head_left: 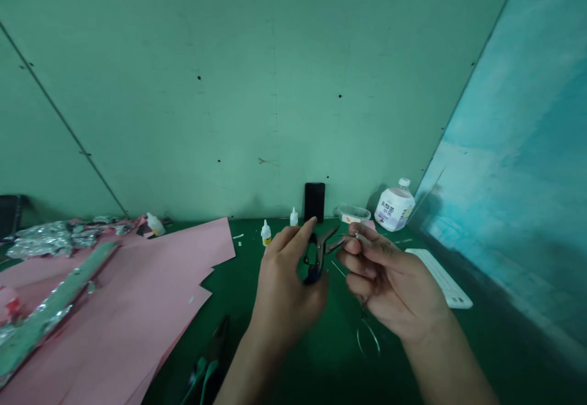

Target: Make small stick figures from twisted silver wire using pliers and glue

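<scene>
My left hand (287,279) is closed around small pliers (320,255) with dark handles. The jaws are apart and point right, towards my other hand. My right hand (397,276) pinches a tiny silvery piece (357,234) between thumb and fingertips; it is too small to make out fully. Thin wire shows by these fingers, and a loop of wire (368,336) hangs below the right palm. Both hands are raised over the green table (321,368), close together. The left fingers partly hide the pliers' handles.
Pink sheets (151,295) and a foil-edged green strip (55,307) cover the left. Green-handled pliers (206,362) lie near my left forearm. Behind stand small glue bottles (266,234), a phone (314,202), a clear tub (354,214) and a large bottle (395,206). A white strip (440,279) lies right.
</scene>
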Motion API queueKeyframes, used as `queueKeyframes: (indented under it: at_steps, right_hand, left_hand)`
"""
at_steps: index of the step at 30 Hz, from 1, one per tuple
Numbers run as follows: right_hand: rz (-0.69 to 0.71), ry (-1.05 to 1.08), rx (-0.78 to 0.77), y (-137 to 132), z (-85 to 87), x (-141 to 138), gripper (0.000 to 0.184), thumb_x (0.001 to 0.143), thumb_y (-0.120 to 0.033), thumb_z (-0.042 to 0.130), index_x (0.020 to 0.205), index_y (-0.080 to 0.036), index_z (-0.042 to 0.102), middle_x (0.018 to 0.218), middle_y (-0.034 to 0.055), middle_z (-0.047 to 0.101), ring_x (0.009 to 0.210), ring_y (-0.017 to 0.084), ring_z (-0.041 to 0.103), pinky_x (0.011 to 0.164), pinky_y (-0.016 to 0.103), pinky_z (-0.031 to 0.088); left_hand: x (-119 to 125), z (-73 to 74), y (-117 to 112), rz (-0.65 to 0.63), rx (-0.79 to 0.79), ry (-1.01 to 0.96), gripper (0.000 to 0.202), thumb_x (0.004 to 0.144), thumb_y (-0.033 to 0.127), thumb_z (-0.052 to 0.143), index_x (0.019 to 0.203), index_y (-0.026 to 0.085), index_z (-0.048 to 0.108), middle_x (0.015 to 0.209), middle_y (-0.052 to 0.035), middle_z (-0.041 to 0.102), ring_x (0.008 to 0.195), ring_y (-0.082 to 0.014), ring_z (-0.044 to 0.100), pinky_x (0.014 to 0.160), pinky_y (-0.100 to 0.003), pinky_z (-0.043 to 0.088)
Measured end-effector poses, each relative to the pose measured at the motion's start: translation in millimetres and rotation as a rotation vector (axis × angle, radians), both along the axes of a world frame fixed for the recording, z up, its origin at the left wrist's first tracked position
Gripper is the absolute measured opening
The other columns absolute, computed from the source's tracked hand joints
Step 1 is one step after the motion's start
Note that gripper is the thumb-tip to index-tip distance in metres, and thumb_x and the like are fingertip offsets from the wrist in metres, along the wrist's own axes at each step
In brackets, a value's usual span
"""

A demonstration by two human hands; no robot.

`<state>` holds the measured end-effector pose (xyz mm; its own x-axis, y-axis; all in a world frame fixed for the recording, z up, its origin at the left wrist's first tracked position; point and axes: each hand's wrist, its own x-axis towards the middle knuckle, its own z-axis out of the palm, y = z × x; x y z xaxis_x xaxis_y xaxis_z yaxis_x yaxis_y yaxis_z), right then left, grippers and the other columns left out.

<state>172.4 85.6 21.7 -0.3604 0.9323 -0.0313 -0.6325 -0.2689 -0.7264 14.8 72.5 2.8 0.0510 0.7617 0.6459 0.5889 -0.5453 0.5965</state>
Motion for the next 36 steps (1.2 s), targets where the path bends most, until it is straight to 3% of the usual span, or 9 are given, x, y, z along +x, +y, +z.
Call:
queueKeyframes:
  at_steps: [5,14,20,26,36]
  right_hand:
    - [0.066,-0.038,-0.025,-1,-1.6,1,0.023,0.06,-0.028,0.087,0.073,-0.018,0.07,0.06,-0.0032,0.049,0.051,0.005,0.028,0.036,0.013,0.019]
    - [0.121,0.021,0.084,4,-10.1,-2,0.017,0.072,-0.029,0.08,0.07,-0.019,0.067,0.058,-0.0069,0.035,0.05,0.005,0.018,0.034,0.01,0.018]
    - [-0.054,-0.069,0.238,-1,-8.3,-4,0.014,0.074,-0.032,0.078,0.075,-0.021,0.07,0.056,-0.0064,0.041,0.047,0.004,0.028,0.036,0.012,0.028]
    - [-0.245,-0.171,0.292,-5,-3.9,-10,0.015,0.072,-0.031,0.08,0.077,-0.021,0.07,0.059,-0.0048,0.05,0.044,0.003,0.04,0.038,0.013,0.031]
    - [-0.342,-0.249,0.337,-5,-8.9,-8,0.016,0.075,-0.033,0.078,0.081,-0.019,0.071,0.055,-0.0058,0.046,0.044,0.003,0.04,0.038,0.014,0.028]
  left_hand:
    - [0,1.3,-4,0.0,0.002,0.021,0.069,0.067,0.006,0.056,0.135,0.019,0.055,0.112,-0.013,0.065,0.099,-0.028,0.063,0.079,-0.046,0.058]
    - [4,6.2,-12,0.033,-0.093,-0.004,0.065,0.07,0.009,0.056,0.134,0.018,0.056,0.11,-0.011,0.064,0.098,-0.0261,0.062,0.081,-0.043,0.056]
    - [5,4.6,-13,0.023,-0.094,-0.017,0.064,0.07,0.009,0.055,0.134,0.019,0.057,0.109,-0.0102,0.064,0.099,-0.0257,0.061,0.081,-0.042,0.055]
    - [7,4.6,-12,0.042,-0.086,-0.024,0.064,0.069,0.009,0.056,0.132,0.019,0.058,0.105,-0.0091,0.065,0.095,-0.024,0.061,0.079,-0.041,0.056]
    - [9,3.1,-10,0.061,-0.056,-0.02,0.054,0.072,0.01,0.056,0.124,0.014,0.064,0.098,-0.0088,0.066,0.086,-0.0216,0.063,0.067,-0.034,0.056]
